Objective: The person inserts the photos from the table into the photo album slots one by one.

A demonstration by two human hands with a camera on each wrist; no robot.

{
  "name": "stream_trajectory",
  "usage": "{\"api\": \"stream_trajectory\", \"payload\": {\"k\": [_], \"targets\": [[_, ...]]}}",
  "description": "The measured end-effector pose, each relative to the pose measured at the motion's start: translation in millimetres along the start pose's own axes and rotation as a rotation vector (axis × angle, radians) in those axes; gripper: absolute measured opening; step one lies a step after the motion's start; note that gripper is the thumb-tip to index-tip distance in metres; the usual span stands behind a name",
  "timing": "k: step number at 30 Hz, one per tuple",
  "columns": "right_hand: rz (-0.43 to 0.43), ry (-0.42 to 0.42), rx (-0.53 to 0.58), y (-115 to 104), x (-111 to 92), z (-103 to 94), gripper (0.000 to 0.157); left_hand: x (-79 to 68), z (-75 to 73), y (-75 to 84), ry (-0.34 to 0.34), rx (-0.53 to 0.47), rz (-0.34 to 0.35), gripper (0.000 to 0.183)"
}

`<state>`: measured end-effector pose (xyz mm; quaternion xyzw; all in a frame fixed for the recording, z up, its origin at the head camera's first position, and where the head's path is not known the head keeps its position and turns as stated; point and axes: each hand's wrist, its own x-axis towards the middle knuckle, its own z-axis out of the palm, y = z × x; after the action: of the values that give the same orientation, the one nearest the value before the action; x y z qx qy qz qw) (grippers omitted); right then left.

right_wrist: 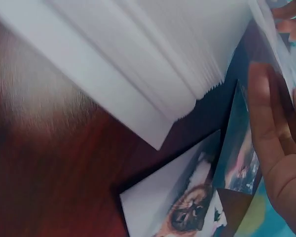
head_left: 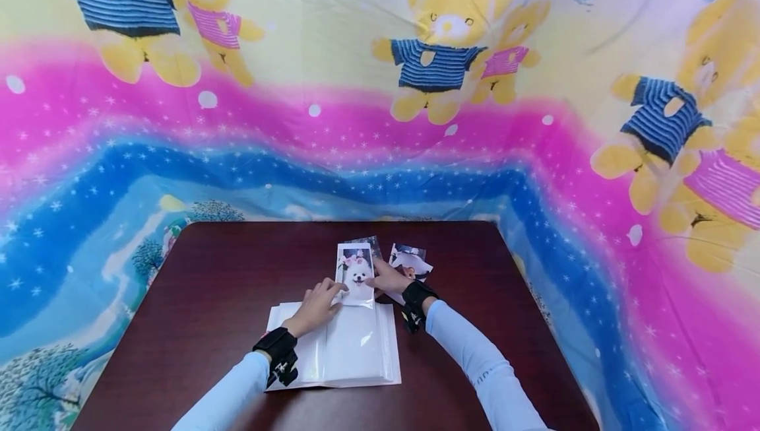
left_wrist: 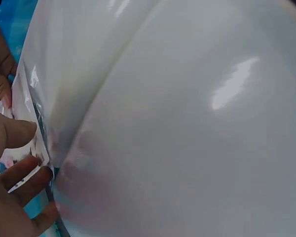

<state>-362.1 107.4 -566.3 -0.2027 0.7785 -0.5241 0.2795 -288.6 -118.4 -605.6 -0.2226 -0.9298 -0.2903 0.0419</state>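
Observation:
A photo of a white fluffy dog (head_left: 358, 279) stands over the top edge of an open photo album (head_left: 356, 345) with clear-sleeved white pages. My left hand (head_left: 317, 305) pinches the photo's lower left side; in the left wrist view its thumb (left_wrist: 22, 133) and fingers (left_wrist: 32, 182) lie around the edge beside a glossy sleeve (left_wrist: 172, 123). From the right, my right hand (head_left: 392, 279) grips the photo's other side, thumb in front. The right wrist view shows its fingers (right_wrist: 264, 108) behind the print, which is seen nearly edge-on there.
A cat photo (right_wrist: 187, 207) and another print (right_wrist: 241, 158) lie behind the album on the dark red table (head_left: 237, 259). In the head view, a print (head_left: 411, 261) lies beyond the right hand. A patterned cloth (head_left: 332, 147) hangs around the table.

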Motion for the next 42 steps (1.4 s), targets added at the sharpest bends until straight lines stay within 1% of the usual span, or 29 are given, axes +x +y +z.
{"api": "stream_trajectory", "payload": {"k": [3, 5, 6, 9, 13, 16, 19, 22, 26, 27, 30, 32, 34, 36, 38, 39, 42], "targets": [[-0.04, 0.001, -0.104, 4, 7, -0.7, 0.071, -6.1, 1.5, 0.4, 0.038, 0.043, 0.034, 0.03], [-0.048, 0.008, -0.141, 7, 11, -1.4, 0.07, -8.5, 1.8, -0.7, 0.05, 0.055, 0.032, 0.027], [-0.045, 0.014, -0.156, 9, 13, -1.6, 0.071, -9.1, 1.9, -1.5, 0.044, 0.056, 0.021, 0.025], [-0.035, 0.021, -0.197, 13, 15, -1.2, 0.072, -7.2, 1.9, -5.5, -0.001, 0.061, -0.026, 0.018], [-0.026, 0.018, -0.181, 14, 17, 2.0, 0.071, 1.0, 0.7, -10.4, -0.094, 0.052, -0.123, 0.006], [-0.015, 0.017, -0.145, 15, 17, 3.8, 0.071, 7.0, -0.8, -10.1, -0.144, 0.051, -0.15, 0.01], [-0.004, 0.023, -0.17, 16, 17, 4.8, 0.071, 9.7, -1.9, -7.9, -0.163, 0.071, -0.124, 0.013], [0.008, 0.032, -0.185, 16, 16, 4.1, 0.071, 10.9, 0.3, -6.9, -0.174, 0.104, -0.096, 0.012], [0.006, 0.029, -0.166, 16, 15, 1.6, 0.07, 14.1, 3.7, -7.6, -0.173, 0.111, -0.094, 0.012], [0.004, 0.032, -0.162, 12, 13, 1.8, 0.069, 15.3, 3.1, -7.0, -0.169, 0.106, -0.094, 0.014], [-0.044, 0.037, -0.258, 9, 13, -1.9, 0.068, 19.8, 1.3, -8.6, -0.14, 0.07, -0.081, 0.018], [-0.066, 0.046, -0.321, 4, 12, -3.3, 0.066, 23.0, -0.3, -8.6, -0.145, 0.049, -0.081, 0.018], [-0.077, 0.037, -0.339, 3, 13, -4.6, 0.064, 25.0, -1.9, -8.0, -0.153, 0.023, -0.079, 0.017], [-0.063, 0.022, -0.28, -2, 11, -2.8, 0.063, 26.1, -5.2, -5.0, -0.178, 0.02, -0.09, 0.016], [-0.04, 0.001, -0.185, -7, 8, -1.4, 0.065, 24.3, -6.7, -2.9, -0.175, 0.018, -0.087, 0.014], [-0.028, -0.011, -0.13, -9, 6, -1.1, 0.066, 22.4, -7.1, -1.6, -0.165, 0.018, -0.083, 0.013], [0.008, -0.023, -0.014, -12, 1, -2.3, 0.074, 13.4, -5.0, 1.8, -0.082, 0.04, -0.021, 0.01]]}}
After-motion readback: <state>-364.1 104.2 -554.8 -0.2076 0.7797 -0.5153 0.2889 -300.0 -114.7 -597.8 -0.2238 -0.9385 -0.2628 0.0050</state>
